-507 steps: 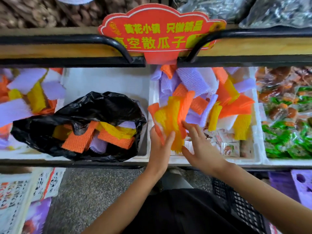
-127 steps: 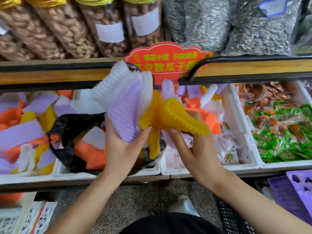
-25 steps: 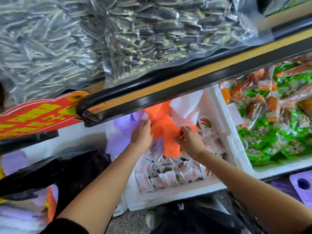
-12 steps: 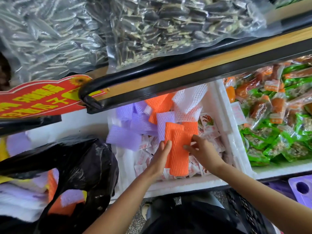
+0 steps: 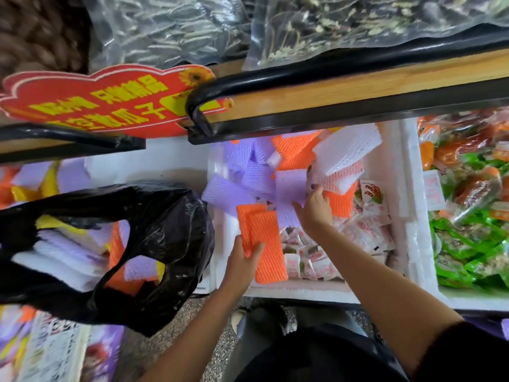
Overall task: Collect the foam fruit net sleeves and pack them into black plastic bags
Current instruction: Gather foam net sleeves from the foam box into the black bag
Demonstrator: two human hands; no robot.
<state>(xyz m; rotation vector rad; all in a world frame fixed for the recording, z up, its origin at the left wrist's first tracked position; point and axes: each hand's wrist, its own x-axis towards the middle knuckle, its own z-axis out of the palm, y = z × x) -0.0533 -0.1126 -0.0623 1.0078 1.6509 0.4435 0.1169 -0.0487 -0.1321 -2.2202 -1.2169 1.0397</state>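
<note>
1. My left hand (image 5: 243, 261), lower centre of the frame, is curled round a flat stack of orange sleeves (image 5: 264, 241), with the thumb across the stack's lower part. Holding them stacked lets me carry several in one trip.
2. My right hand (image 5: 315, 209), centre of the frame, reaches into the loose sleeves. Its fingertips meet a purple sleeve (image 5: 290, 186) and a white sleeve (image 5: 344, 153). I cannot tell whether they have closed on either.
3. The remaining sleeves lie towards the top end of the white foam box (image 5: 303, 292), on top of small snack packets (image 5: 366, 235).
4. The black plastic bag (image 5: 179, 230), left of centre, sits just beside the box. It gapes open and sleeves show inside. I judge it is placed there for a short transfer.
5. Judgement: the box is partly cleared and collection is incomplete.
</note>
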